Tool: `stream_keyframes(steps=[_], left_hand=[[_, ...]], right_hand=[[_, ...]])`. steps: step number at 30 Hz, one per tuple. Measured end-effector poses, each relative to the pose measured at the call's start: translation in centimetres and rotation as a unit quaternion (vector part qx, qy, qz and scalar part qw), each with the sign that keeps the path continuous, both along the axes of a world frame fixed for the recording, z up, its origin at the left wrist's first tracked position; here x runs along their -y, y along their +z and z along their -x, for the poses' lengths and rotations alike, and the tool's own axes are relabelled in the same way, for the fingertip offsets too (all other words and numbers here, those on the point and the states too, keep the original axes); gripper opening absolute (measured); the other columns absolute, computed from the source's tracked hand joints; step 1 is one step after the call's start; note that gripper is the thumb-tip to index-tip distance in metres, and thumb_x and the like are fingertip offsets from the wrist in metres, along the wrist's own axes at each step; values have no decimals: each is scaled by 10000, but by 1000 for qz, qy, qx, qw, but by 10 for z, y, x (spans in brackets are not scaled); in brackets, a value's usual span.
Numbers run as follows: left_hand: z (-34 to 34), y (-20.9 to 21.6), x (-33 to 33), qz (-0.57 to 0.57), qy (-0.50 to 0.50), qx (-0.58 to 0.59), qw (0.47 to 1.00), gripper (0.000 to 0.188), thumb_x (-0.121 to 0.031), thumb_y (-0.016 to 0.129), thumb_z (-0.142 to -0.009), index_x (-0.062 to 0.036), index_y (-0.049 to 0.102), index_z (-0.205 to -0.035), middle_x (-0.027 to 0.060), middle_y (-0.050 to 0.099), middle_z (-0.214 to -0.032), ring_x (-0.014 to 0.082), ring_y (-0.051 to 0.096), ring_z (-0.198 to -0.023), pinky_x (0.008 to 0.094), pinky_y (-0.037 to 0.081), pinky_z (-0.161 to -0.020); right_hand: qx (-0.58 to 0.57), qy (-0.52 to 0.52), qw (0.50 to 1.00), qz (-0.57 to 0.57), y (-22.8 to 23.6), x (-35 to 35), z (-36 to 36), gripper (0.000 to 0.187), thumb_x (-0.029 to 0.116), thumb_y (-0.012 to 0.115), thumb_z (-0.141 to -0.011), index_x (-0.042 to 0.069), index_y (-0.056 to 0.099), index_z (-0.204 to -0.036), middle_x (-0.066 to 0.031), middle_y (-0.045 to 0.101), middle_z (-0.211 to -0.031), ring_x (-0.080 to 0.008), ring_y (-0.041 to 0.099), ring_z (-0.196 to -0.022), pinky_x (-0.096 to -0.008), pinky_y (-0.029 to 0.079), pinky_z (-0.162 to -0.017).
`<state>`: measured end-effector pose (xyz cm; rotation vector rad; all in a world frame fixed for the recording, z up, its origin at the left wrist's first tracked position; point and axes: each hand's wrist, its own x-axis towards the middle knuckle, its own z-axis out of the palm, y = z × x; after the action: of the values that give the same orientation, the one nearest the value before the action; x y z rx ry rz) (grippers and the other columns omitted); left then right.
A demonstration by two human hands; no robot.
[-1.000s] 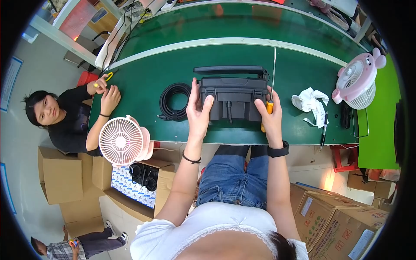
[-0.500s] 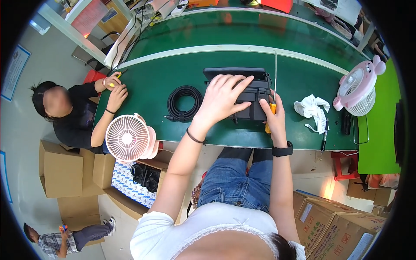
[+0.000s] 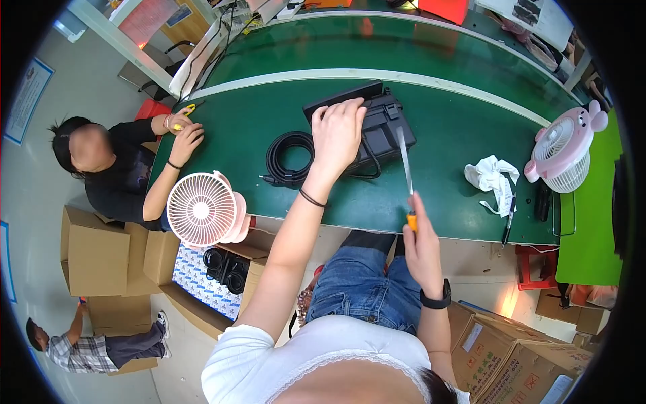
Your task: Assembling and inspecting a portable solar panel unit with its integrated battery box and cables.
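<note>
A black plastic case [image 3: 385, 135] with a hinged flat panel [image 3: 353, 95] along its far side rests at an angle on the green table. My left hand [image 3: 336, 135] is closed over the panel side of the case, its fingertips bent around parts I cannot see. My right hand [image 3: 422, 252] grips a screwdriver [image 3: 406, 168] with a long metal shaft and orange-yellow handle. Its shaft points away from me, and the tip appears over the near right part of the case; contact is unclear. Left of the case, partly behind my left forearm, lies a coiled black cable [image 3: 272, 161].
A pink desk fan [image 3: 202, 209] stands at the near left edge, another [image 3: 562, 145] at the right. Crumpled white tissue [image 3: 491, 176] and a pen [image 3: 509, 221] lie on the right. A co-worker [image 3: 114, 168] sits at the left end. Cardboard boxes [image 3: 521, 357] stand below.
The case has turned anticlockwise under my left hand. My right hand has drawn back toward me with the screwdriver, whose shaft has tipped leftward.
</note>
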<state>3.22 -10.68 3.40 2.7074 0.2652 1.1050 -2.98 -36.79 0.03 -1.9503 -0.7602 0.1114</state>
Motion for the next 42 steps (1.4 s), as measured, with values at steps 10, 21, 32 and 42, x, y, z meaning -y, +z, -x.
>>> stream_keyframes(steps=[10, 21, 32, 42], left_hand=[[-2, -4, -3, 45, 53, -25, 997, 225, -156, 535, -967, -81, 706, -1091, 78, 721, -1041, 231, 650, -1034, 433, 390, -969], [-1, -8, -5, 42, 42, 19, 998, 224, -169, 541, -969, -90, 719, -1079, 88, 730, -1046, 253, 659, -1038, 425, 419, -961], [6, -10, 10, 37, 22, 93, 995, 213, -136, 604, -898, -45, 700, -1065, 77, 703, -1049, 245, 619, -1018, 432, 388, -953], [10, -10, 11, 45, 20, 100, 994, 210, -130, 614, -908, -44, 703, -1078, 73, 704, -1069, 231, 620, -1033, 412, 385, -978]], right_hand=[[204, -45, 968, 141, 22, -15, -2, 542, -25, 586, -871, 81, 504, -1397, -119, 623, -1271, -298, 695, -876, -382, 573, -728], [280, -71, 931, 222, 33, -28, 3, 578, -55, 577, -818, 70, 533, -1381, -100, 616, -1262, -252, 660, -832, -360, 570, -714], [48, 42, 998, 30, 2, -10, -5, 569, -52, 539, -933, 55, 426, -1480, -154, 634, -1210, -247, 655, -771, -312, 527, -648], [-407, 52, 888, -208, 0, -7, -2, 564, -3, 522, -977, 82, 384, -1518, -77, 593, -1259, -26, 441, -601, -178, 397, -493]])
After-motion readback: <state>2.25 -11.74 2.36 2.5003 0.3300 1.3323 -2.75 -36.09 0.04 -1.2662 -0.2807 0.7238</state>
